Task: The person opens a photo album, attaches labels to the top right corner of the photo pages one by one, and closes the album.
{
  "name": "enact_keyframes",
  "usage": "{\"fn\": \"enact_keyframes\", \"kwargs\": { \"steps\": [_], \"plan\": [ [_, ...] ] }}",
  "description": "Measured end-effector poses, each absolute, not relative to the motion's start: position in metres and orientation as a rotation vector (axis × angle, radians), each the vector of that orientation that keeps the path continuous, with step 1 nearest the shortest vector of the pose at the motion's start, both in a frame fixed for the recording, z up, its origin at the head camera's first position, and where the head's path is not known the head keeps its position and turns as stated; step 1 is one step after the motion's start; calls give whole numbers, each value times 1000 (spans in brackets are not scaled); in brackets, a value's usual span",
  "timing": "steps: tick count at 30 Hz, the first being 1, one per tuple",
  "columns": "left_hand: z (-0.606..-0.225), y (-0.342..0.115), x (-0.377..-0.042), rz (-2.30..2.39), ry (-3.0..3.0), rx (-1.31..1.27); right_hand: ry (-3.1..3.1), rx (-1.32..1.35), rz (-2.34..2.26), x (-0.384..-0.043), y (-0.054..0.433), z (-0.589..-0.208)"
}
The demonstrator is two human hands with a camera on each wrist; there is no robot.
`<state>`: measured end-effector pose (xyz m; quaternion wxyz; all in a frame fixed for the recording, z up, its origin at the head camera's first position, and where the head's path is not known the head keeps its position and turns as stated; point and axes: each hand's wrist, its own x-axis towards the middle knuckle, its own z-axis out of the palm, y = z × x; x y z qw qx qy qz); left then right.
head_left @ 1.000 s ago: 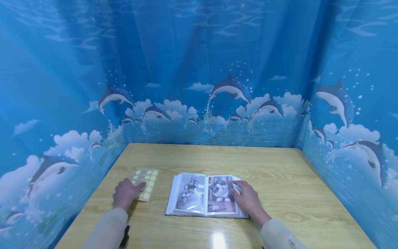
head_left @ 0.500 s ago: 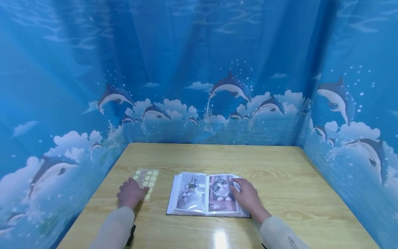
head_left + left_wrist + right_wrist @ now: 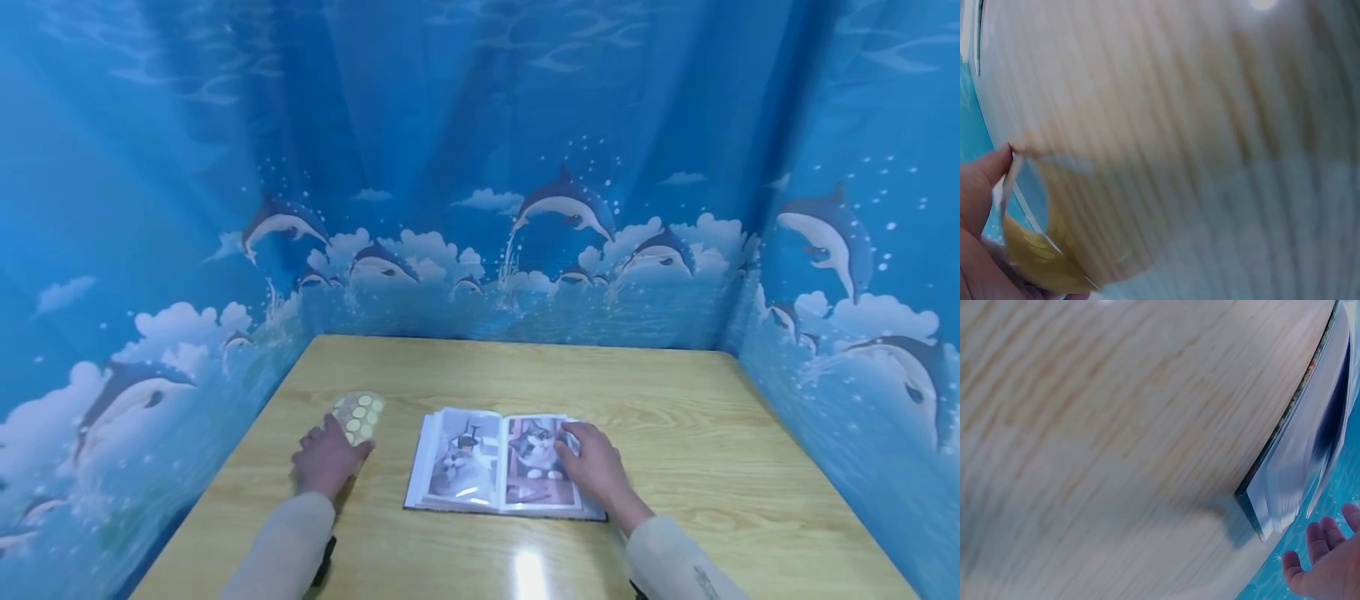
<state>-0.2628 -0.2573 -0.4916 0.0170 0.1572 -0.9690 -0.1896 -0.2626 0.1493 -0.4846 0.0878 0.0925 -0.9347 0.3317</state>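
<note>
Sheet [image 3: 359,418] of pale yellow discs [image 3: 364,400] curves in the left hand [image 3: 327,459].

Open album [image 3: 467,462] lies right of bent dotted sheet [image 3: 360,417]

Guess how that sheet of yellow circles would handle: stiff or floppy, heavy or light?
The sheet is probably floppy: the left wrist view shows it bowed in the left hand. It is likely light for its size too, since its edge looks thin.
</note>
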Motion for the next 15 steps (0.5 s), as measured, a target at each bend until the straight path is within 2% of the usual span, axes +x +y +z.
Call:
{"fn": "enact_keyframes", "kwargs": {
  "steps": [15],
  "plan": [
    [-470, -215, -278, -718, -2884, 374, -2797, 290, 1063, -268, 135, -483]
  ]
}}
